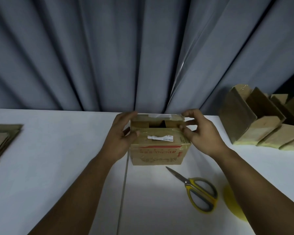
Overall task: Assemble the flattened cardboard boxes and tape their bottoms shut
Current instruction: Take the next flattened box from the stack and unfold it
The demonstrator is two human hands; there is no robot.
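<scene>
A small brown cardboard box (157, 154) with red upside-down lettering and a white label stands on the white table (58, 158). Its top flaps are folded partly inward, leaving a dark gap in the middle. My left hand (121, 139) grips the box's left side, fingers over the far flap and thumb on the near flap. My right hand (199, 131) holds the right end, fingertips pinching the flap edges. A roll of yellow tape (232, 203) lies at the right, partly hidden by my right forearm.
Yellow-handled scissors (196, 192) lie shut in front of the box. A stack of flattened boxes (2, 141) sits at the left edge. Several assembled boxes (258, 119) lie in a row at the back right. A grey curtain (143, 51) hangs behind the table.
</scene>
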